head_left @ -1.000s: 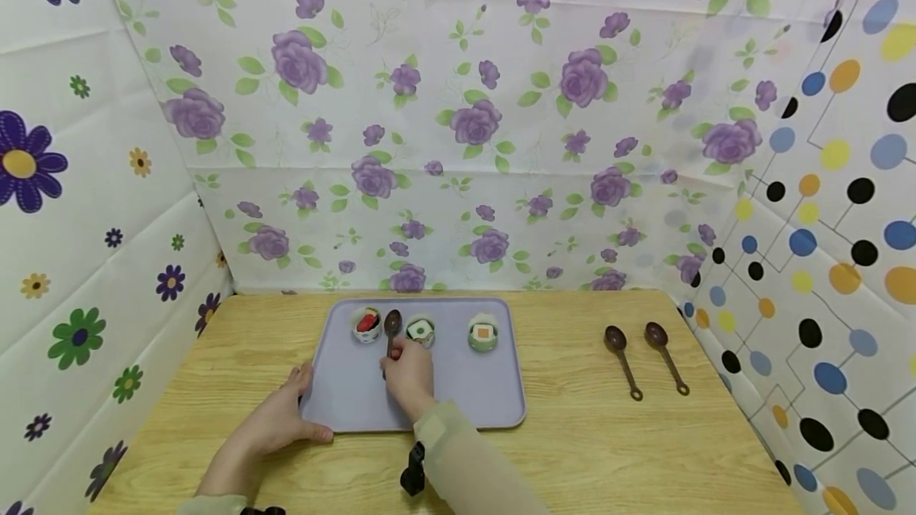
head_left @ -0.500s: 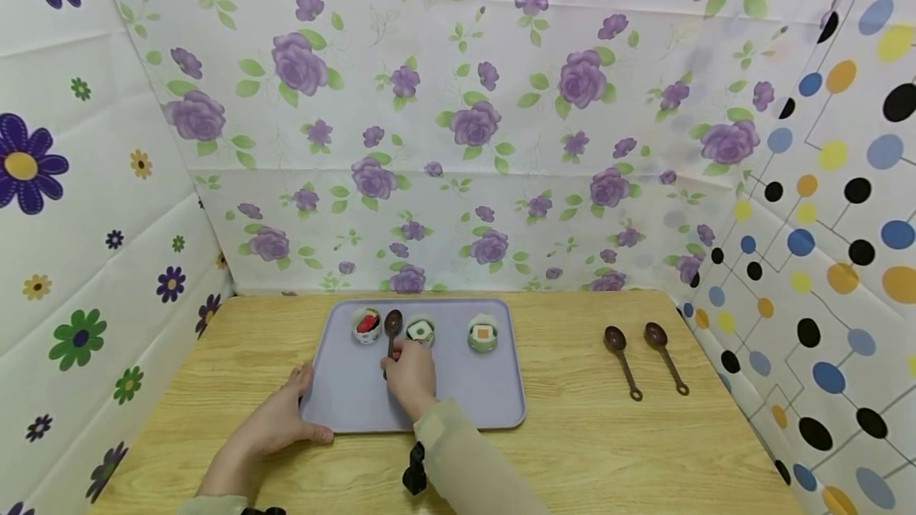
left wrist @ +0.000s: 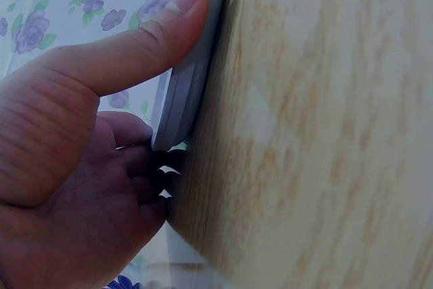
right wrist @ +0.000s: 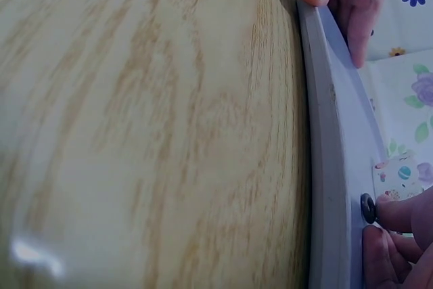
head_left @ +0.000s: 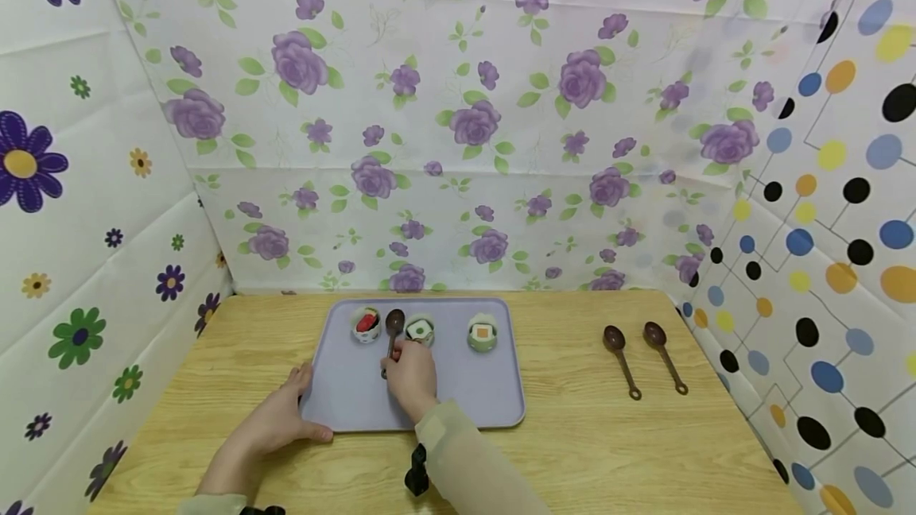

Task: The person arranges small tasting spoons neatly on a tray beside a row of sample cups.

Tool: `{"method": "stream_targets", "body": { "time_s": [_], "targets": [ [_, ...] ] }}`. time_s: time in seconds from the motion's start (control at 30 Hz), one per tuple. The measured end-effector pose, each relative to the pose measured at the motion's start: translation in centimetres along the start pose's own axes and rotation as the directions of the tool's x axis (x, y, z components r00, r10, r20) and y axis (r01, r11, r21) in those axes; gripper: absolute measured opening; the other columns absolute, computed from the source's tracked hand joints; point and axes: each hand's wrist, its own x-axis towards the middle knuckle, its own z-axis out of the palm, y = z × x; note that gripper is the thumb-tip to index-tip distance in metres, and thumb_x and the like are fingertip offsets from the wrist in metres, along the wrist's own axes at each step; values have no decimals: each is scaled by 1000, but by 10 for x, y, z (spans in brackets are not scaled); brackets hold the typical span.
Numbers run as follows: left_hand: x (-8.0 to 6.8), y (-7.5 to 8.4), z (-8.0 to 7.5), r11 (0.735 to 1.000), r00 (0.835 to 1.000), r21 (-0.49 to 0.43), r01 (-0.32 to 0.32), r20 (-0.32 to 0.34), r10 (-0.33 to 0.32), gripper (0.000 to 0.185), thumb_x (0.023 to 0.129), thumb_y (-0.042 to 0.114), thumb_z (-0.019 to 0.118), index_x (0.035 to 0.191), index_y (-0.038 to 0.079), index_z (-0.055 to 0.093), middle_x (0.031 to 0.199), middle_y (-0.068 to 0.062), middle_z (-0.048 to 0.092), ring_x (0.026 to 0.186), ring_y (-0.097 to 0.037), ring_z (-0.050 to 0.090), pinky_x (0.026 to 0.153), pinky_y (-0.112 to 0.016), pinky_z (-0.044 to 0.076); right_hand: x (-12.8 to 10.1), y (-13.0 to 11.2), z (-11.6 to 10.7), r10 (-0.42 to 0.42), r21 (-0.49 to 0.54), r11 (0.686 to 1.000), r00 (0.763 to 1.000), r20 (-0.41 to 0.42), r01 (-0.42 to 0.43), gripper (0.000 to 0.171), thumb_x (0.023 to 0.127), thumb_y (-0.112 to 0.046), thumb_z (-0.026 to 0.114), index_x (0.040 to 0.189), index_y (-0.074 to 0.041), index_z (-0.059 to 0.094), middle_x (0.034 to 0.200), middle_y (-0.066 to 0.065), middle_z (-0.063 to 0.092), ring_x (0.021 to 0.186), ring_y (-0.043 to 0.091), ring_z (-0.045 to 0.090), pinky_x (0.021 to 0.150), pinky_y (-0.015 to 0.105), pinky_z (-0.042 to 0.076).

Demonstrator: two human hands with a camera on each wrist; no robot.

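Note:
In the head view my right hand [head_left: 413,376] pinches the handle of a brown spoon [head_left: 394,324] over the lilac tray [head_left: 351,396]. The spoon's bowl points to the back, between a small patterned cup [head_left: 366,326] with a red piece in it and a cup [head_left: 420,331] with a white and green piece. Partway down, my fingers cover the handle; its ring end [right wrist: 367,208] shows in the right wrist view. My left hand [head_left: 277,415] holds the tray's near left corner, thumb along the front edge, fingers at the left side.
A green cup [head_left: 483,334] with a white and orange piece stands at the tray's back right. Two more brown spoons [head_left: 619,356] lie on the wooden table [head_left: 572,435] to the right. Flowered and dotted cloths [head_left: 458,125] enclose the table.
The spoon's bowl has shifted very slightly to the right in my right hand. My left hand and the tray have kept their places.

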Motion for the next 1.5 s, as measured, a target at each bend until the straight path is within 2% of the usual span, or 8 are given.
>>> {"method": "stream_targets", "body": {
  "time_s": [0.27,0.57,0.93,1.1,1.23,1.33,1.5],
  "targets": [
    [-1,2,-1,1000,1000,17,6,-3,-6,151,64,45,103,163,-16,6,169,-41,1,157,-58,-1,123,-72,8,2,3,1,-25,7,1000,1000,7,25,7,91,-12,85,96,-9,81,75,-13,65,71,7,61,67,28,56],
    [-1,3,0,1000,1000,10,9,1,-9,150,64,44,103,162,-17,6,169,-41,2,157,-58,-1,124,-72,8,4,9,4,-58,-15,998,998,2,58,8,90,-14,86,88,-12,78,72,-13,61,67,6,58,65,27,54],
    [-1,3,0,1000,1000,12,11,3,-12,150,64,44,103,163,-16,7,169,-40,2,157,-57,-1,124,-72,8,3,10,-1,-78,22,997,997,20,78,14,90,-14,87,82,-12,76,70,-12,60,65,5,54,62,26,52],
    [-1,3,0,1000,1000,11,12,2,-12,150,64,45,103,163,-16,7,169,-40,2,157,-57,-1,124,-71,8,3,12,-3,-60,47,997,997,41,58,12,91,-16,87,96,-7,81,77,-9,67,71,5,59,68,27,56],
    [-2,4,0,1000,1000,12,10,3,-10,151,64,45,102,163,-16,6,169,-40,2,157,-58,-1,124,-72,9,2,16,-7,-53,98,994,995,83,45,26,93,-16,86,112,-1,81,87,-3,73,79,8,65,74,30,59],
    [-3,4,0,1000,1000,9,9,4,-9,151,64,45,102,163,-16,6,169,-40,2,157,-58,-1,124,-71,8,2,20,-11,-39,149,989,992,120,20,37,93,-18,85,124,1,78,93,-3,75,85,7,67,78,30,60],
    [-2,3,0,1000,1000,20,9,3,-9,151,64,46,102,163,-15,5,169,-40,2,157,-58,-1,124,-72,9,2,27,-20,-24,239,971,984,175,-19,44,94,-22,85,130,2,74,99,-3,76,90,5,67,78,25,58]
  ]
}}
